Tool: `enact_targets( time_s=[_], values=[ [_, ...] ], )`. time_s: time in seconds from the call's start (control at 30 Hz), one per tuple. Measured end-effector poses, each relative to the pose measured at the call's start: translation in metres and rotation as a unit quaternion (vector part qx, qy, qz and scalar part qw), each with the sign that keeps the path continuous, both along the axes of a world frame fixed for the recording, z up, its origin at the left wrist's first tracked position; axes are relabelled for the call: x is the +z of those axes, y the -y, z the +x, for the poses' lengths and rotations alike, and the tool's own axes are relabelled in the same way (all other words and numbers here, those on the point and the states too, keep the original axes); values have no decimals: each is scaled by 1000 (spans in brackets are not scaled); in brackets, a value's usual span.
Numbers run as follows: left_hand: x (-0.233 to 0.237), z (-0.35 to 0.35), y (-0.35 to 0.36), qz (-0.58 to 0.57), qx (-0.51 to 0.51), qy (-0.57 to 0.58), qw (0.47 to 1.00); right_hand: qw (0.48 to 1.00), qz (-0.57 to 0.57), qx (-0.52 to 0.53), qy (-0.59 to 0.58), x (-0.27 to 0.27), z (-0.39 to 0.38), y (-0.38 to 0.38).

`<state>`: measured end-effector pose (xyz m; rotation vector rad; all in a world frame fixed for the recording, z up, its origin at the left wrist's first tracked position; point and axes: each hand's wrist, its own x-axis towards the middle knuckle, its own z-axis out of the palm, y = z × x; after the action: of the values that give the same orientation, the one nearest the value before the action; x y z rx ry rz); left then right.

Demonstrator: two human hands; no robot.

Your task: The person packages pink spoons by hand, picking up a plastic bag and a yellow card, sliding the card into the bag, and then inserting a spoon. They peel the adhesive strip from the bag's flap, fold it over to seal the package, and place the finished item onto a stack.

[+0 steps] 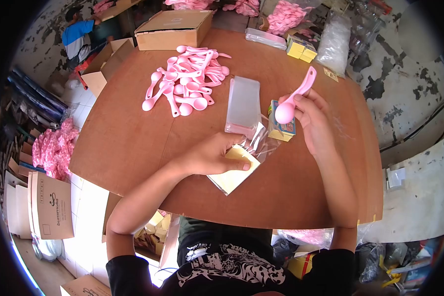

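The person's right hand is holding up a pink spoon, its grip closed narrowly on the handle, with the bowl hanging downward and the holed end pointing up. The left hand is pinching a pale yellow card and a clear plastic bag near the front of the tabletop, the thumb lying flat across the card. A small yellow and blue box is standing on the wood beneath the raised spoon, and just to its left a stack of clear bags is lying. Further left, a loose pile of pink spoons is spreading over the surface, in front of a cardboard box. Toward the far right, more yellow boxes are sitting beside a bulky clear plastic bundle. Across the room, someone in a blue and white shirt is facing away.
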<state>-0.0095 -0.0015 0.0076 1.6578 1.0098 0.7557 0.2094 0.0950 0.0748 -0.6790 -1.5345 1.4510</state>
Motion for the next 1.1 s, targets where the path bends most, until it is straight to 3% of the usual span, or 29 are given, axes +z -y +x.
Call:
enact_targets(
  time_s=[0.27,0.43,0.57,0.63,0.97,1.1],
  values=[
    [6,8,5,20,28,-34,999,997,8,-79,1,-18,13,14],
    [-4,9,4,65,57,7,996,995,0,-96,31,-30,-2,23],
    [0,12,4,95,70,24,993,995,53,-50,65,-51,-9,29],
    [-2,15,4,18,67,125,990,993,93,-29,65,-58,-15,37],
    [-9,16,8,98,33,64,993,991,115,-64,34,-27,-6,42],
    [-4,21,12,75,62,103,990,975,198,-77,63,-37,-9,47]
  ],
)
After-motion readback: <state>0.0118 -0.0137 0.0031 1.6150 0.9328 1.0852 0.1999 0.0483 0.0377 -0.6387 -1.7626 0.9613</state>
